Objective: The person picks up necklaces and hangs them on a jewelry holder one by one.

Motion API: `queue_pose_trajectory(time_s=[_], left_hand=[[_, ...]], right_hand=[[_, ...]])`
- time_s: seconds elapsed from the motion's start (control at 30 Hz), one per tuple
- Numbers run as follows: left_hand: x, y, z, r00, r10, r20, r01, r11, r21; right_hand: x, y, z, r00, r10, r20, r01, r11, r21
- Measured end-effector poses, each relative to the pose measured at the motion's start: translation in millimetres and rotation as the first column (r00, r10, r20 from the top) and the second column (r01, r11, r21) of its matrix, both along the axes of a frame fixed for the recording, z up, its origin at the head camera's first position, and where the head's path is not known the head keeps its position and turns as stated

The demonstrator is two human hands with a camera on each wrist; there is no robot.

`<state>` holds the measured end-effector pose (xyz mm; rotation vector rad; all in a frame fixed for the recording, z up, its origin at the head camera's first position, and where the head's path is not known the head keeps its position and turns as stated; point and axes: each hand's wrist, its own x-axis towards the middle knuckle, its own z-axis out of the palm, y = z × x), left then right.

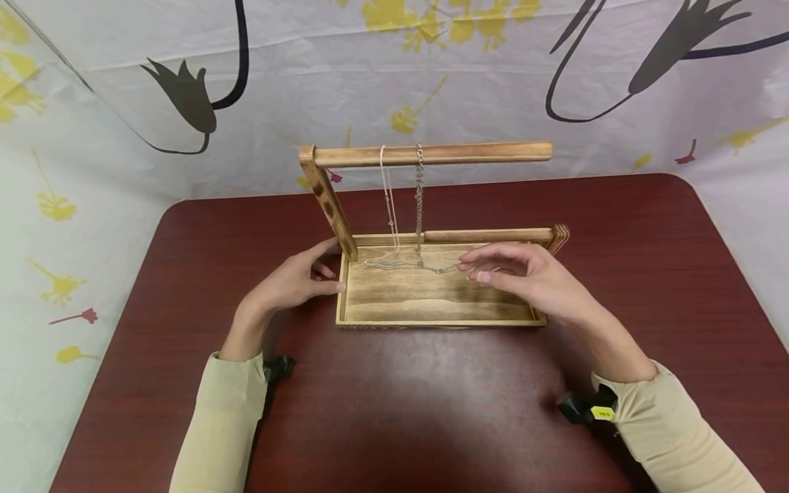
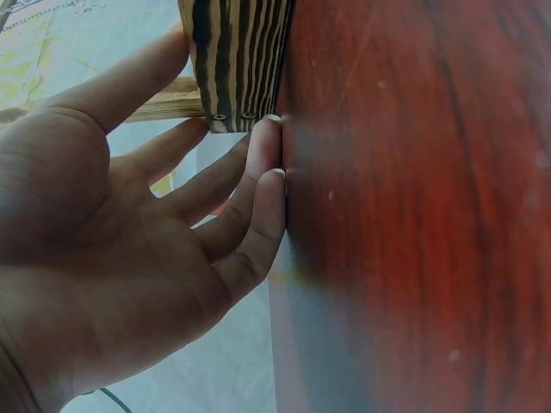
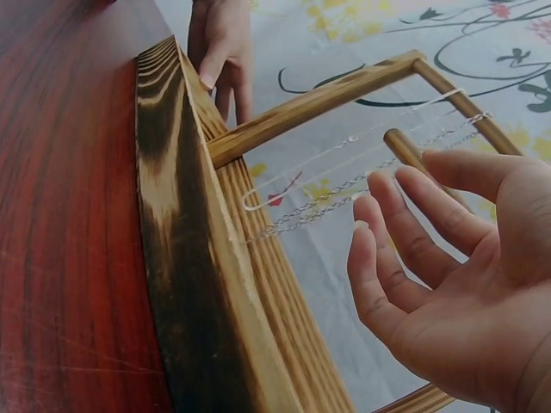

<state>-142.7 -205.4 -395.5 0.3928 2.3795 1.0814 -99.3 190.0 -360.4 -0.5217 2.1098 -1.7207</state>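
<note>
A wooden jewelry stand (image 1: pixel 444 301) sits on the table, a shallow tray with a post and a raised top bar. A thin necklace (image 1: pixel 383 179) and a chain necklace (image 1: pixel 420 198) hang from the bar. Across the tray floor lies another fine chain (image 1: pixel 394 265). My left hand (image 1: pixel 294 279) is at the tray's left end, its thumb (image 2: pixel 138 82) on the rim and fingertips by the back corner. Over the tray's right part hovers my right hand (image 1: pixel 530 277), palm inward, fingers loosely bent and apart from the thumb. In the right wrist view its fingertips overlap the chains.
Behind the tray runs a lower wooden bar (image 1: pixel 487 235). The dark red table (image 1: pixel 444 411) has rounded far corners, and a white cloth (image 1: pixel 296 82) with flower prints hangs behind it. Black wrist cameras sit at both sleeve cuffs.
</note>
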Motion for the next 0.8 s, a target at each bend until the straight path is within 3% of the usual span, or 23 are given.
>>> queue_pose_trajectory(time_s=[0.4,0.8], left_hand=[[1.8,0.8,-1.1,1.0,0.0,-0.014,0.0,1.0,-0.009],[1.6,0.5,-0.6,1.0,-0.006,-0.013,0.006,1.0,-0.002]], right_hand=[[-1.2,-3,-12.0,0.996,-0.077,-0.034,0.081,0.991,0.107],[-7.0,-9,-17.2,0.982,-0.107,-0.155,0.136,0.972,0.19]])
